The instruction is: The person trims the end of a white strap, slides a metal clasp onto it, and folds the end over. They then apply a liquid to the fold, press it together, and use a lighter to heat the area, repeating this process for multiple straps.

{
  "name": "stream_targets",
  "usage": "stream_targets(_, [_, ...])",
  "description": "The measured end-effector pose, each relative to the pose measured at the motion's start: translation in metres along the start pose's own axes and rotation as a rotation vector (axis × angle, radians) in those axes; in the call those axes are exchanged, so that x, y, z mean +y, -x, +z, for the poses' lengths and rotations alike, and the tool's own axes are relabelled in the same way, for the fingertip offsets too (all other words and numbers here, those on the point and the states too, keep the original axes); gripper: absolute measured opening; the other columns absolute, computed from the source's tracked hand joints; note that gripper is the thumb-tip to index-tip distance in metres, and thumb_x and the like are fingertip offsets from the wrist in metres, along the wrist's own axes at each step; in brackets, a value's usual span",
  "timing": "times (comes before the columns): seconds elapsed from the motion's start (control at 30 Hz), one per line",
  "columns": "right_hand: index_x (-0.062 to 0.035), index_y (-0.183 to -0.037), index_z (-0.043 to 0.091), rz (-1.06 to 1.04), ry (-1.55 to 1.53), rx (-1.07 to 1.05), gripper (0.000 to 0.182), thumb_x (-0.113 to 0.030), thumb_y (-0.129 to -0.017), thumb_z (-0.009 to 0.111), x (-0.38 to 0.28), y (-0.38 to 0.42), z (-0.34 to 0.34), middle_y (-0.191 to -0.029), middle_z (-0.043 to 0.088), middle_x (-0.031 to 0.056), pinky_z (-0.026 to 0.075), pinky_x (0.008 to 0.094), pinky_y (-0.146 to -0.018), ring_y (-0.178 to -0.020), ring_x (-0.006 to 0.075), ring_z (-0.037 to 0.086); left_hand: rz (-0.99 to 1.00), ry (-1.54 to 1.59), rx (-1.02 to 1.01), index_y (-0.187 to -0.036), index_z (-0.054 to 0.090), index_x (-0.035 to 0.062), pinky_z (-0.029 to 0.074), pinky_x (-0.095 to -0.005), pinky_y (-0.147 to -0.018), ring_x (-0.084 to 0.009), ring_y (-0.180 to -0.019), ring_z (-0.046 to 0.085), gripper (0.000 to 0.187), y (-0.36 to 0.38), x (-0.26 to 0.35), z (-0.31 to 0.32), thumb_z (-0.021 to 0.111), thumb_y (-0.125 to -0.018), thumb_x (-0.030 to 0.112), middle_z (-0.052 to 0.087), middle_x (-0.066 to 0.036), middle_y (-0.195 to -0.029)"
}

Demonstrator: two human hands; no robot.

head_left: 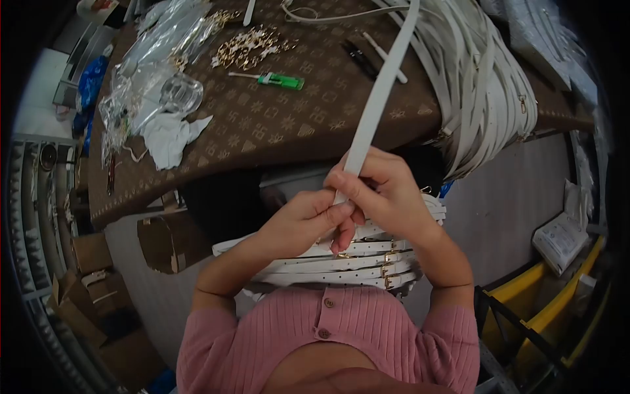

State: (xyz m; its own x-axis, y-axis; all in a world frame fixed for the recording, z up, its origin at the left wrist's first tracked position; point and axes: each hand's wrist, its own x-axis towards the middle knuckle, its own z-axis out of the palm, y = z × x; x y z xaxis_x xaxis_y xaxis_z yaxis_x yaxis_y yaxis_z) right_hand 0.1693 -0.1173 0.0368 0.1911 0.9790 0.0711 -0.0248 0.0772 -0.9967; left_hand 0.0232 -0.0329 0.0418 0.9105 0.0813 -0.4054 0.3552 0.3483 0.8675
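A long white strap (380,98) runs from my hands up across the table edge toward the back. My right hand (387,187) grips it with the thumb pressed flat on its face. Just below, my left hand (305,220) pinches the strap's near end, which the fingers mostly hide. Several white belts (315,269) with gold buckles (387,269) and punched holes lie in my lap under both hands.
On the brown patterned table (308,118) are gold pieces (249,47), a green-handled screwdriver (281,81), a white pen-like tool (386,58), plastic bags (157,59) and a white cloth (172,139). White straps (479,85) hang over the right edge. Cardboard boxes (172,243) stand left; yellow bins (531,302), right.
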Motion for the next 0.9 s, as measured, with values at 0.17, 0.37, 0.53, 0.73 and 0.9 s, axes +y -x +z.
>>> stream_targets(0.17, [0.0020,-0.078,0.059,0.123,-0.196,0.396,0.025,-0.019,-0.088,0.050,0.007,-0.014,-0.021,-0.067,0.053,0.0019,0.031,0.0179,-0.044,-0.048,0.0042,0.039,-0.009,0.010,0.050,-0.097,0.050,-0.0009,0.039,-0.0190,-0.055,-0.0066,-0.059,0.048,0.022,0.028,-0.010,-0.019,0.037,-0.093,0.016,0.054,-0.003,-0.070])
stream_targets(0.37, [0.0018,-0.080,0.059,0.205,-0.276,0.315,0.018,-0.015,-0.084,0.056,0.020,-0.014,-0.002,-0.066,0.052,0.0019,0.032,0.0181,-0.044,-0.050,0.0050,0.042,-0.092,0.073,0.081,-0.098,0.051,0.0016,0.034,-0.0171,-0.050,-0.0036,-0.054,0.040,0.022,0.042,-0.013,-0.024,0.038,-0.092,0.018,0.050,0.000,-0.066])
stream_targets(0.53, [0.0032,-0.080,0.059,0.211,-0.315,-0.062,0.010,-0.004,-0.075,0.064,0.028,0.001,0.036,-0.069,0.052,0.0019,0.037,0.0185,-0.048,-0.054,0.0064,0.049,-0.081,0.048,0.147,-0.090,0.053,0.0030,0.027,-0.0182,-0.045,-0.0025,-0.050,0.035,0.022,0.043,-0.024,-0.026,0.039,-0.092,0.020,0.045,0.003,-0.060])
stream_targets(0.73, [0.0028,-0.084,0.060,0.031,-0.547,0.332,0.015,-0.011,-0.080,0.061,0.017,-0.034,-0.017,-0.069,0.055,0.0029,0.033,0.0166,-0.044,-0.051,0.0043,0.043,-0.046,-0.268,0.368,-0.068,0.057,0.0019,0.029,-0.0193,-0.044,-0.0030,-0.048,0.036,0.031,0.106,-0.051,-0.049,0.045,-0.089,0.022,0.042,0.004,-0.052])
stream_targets(0.9, [0.0012,-0.086,0.057,-0.218,-0.857,0.386,0.013,-0.011,-0.081,0.059,0.009,-0.066,-0.072,-0.070,0.054,0.0031,0.028,0.0157,-0.044,-0.050,0.0037,0.038,-0.269,-0.061,0.631,-0.071,0.060,-0.0006,0.032,-0.0221,-0.042,-0.0070,-0.045,0.041,0.032,0.238,-0.125,-0.111,0.049,-0.086,0.025,0.048,-0.001,-0.054])
